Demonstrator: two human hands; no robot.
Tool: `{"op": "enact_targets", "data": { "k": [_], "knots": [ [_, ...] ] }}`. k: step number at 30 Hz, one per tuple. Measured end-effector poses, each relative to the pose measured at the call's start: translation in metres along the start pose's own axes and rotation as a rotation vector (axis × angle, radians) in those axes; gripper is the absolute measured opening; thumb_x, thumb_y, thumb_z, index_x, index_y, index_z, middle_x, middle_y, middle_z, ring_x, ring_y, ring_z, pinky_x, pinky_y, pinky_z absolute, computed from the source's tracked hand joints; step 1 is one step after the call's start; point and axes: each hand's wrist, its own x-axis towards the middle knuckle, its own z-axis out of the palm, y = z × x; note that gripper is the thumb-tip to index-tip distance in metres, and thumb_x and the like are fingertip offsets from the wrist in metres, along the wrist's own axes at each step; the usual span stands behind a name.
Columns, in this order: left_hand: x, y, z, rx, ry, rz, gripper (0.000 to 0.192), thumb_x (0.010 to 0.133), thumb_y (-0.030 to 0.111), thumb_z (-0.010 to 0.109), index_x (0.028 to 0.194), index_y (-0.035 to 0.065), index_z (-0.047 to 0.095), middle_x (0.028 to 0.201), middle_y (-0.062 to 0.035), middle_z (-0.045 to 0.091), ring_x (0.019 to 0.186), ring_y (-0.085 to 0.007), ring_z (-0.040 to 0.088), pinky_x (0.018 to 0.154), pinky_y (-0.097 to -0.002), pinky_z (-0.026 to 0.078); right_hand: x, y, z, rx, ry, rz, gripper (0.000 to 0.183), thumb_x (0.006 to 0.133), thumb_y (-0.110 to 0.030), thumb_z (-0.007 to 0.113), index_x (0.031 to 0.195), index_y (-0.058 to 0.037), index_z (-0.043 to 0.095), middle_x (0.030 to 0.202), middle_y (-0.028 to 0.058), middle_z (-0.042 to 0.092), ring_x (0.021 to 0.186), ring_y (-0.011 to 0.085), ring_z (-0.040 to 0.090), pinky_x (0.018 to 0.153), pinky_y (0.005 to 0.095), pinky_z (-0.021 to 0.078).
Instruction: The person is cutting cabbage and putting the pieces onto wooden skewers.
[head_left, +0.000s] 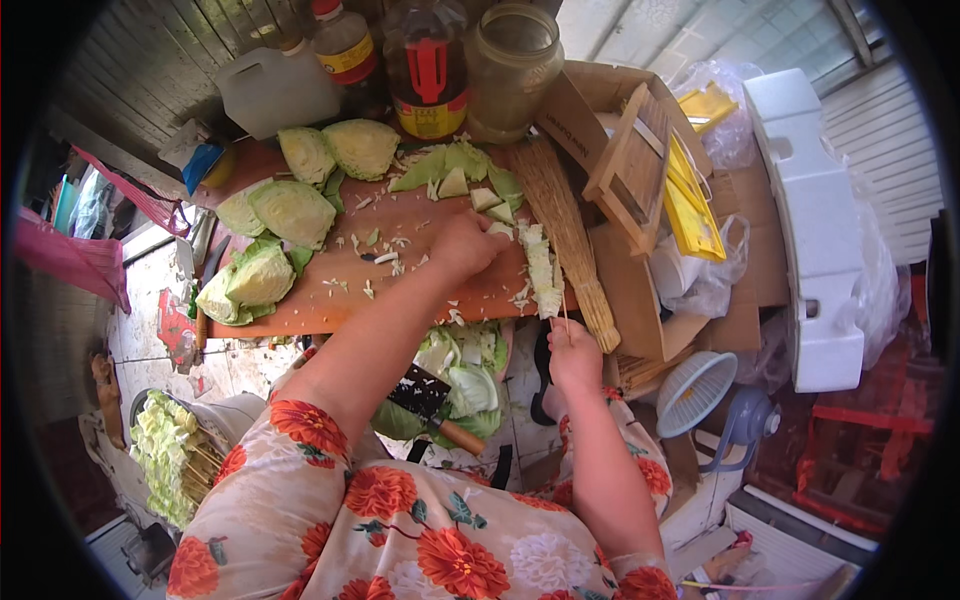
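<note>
My right hand (574, 355) grips a thin bamboo skewer (565, 304) at the near right edge of the reddish-brown board (345, 300). Chopped cabbage pieces (537, 262) are threaded in a row along it. Over the board's right part, my left hand (469, 244) pinches a pale piece of cabbage (500, 229) at its fingertips. Just beyond it lie more cut pieces (453, 183) and loose green leaves (457, 159). Several cabbage wedges (292, 212) sit along the board's left and far side, and small white shreds are scattered between.
A bundle of thin sticks (570, 232) lies along the board's right edge, beside a cardboard box (630, 300) holding a wooden slicer (628, 169). Bottles (426, 75) and a jar (517, 67) stand behind. Below, a cleaver (420, 394) rests on cabbage; filled skewers (169, 457) stand lower left.
</note>
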Motion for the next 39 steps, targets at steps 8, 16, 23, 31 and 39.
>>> {"op": "enact_targets", "data": {
  "k": [8, 16, 23, 31, 39],
  "knots": [
    [-0.022, 0.015, 0.008, 0.169, 0.155, 0.204, 0.047, 0.070, 0.022, 0.075, 0.106, -0.0020, 0.056, 0.093, -0.0174, 0.065, 0.084, -0.0299, 0.064, 0.075, -0.0375, 0.051, -0.012, -0.031, -0.013, -0.210, 0.051, -0.153, 0.027, 0.094, -0.022, 0.049, 0.103, -0.0009, 0.063, 0.089, 0.0210, 0.066, 0.087, 0.0374, 0.063, 0.078, 0.0439, 0.0481],
    [-0.025, 0.005, -0.024, -0.984, -0.133, -0.047, 0.040, 0.084, 0.007, 0.065, 0.120, -0.0010, 0.050, 0.091, -0.0071, 0.063, 0.080, -0.0139, 0.063, 0.065, -0.0258, 0.055, -0.033, -0.065, -0.010, 0.234, -0.219, -0.043, 0.023, 0.094, -0.018, 0.053, 0.105, -0.0020, 0.065, 0.070, 0.0064, 0.062, 0.061, 0.0126, 0.060, 0.060, 0.0284, 0.0483],
    [-0.045, 0.012, -0.060, -1.192, -0.229, 0.052, 0.027, 0.089, 0.008, 0.062, 0.114, 0.0017, 0.055, 0.096, -0.0045, 0.064, 0.085, -0.0144, 0.064, 0.078, -0.0254, 0.056, -0.047, -0.086, -0.021, 0.279, -0.380, 0.001, 0.023, 0.094, -0.018, 0.053, 0.106, -0.0029, 0.066, 0.063, 0.0015, 0.058, 0.056, 0.0068, 0.055, 0.054, 0.0244, 0.0442],
    [-0.051, 0.013, -0.080, -1.186, -0.253, 0.079, 0.035, 0.089, 0.002, 0.061, 0.122, 0.0000, 0.050, 0.098, -0.0062, 0.063, 0.089, -0.0158, 0.065, 0.079, -0.0276, 0.058, -0.055, -0.092, -0.025, 0.334, -0.434, -0.016, 0.024, 0.094, -0.018, 0.053, 0.106, -0.0011, 0.065, 0.062, 0.0002, 0.057, 0.055, 0.0058, 0.052, 0.052, 0.0244, 0.0424],
    [-0.068, 0.036, -0.081, -1.012, -0.094, 0.153, 0.042, 0.085, -0.004, 0.063, 0.124, 0.0044, 0.051, 0.104, -0.0088, 0.063, 0.090, -0.0187, 0.065, 0.077, -0.0285, 0.059, -0.055, -0.090, -0.021, 0.368, -0.431, -0.069, 0.023, 0.094, -0.013, 0.051, 0.106, 0.0006, 0.065, 0.063, -0.0016, 0.053, 0.053, 0.0051, 0.047, 0.053, 0.0227, 0.0461]
  ]
}}
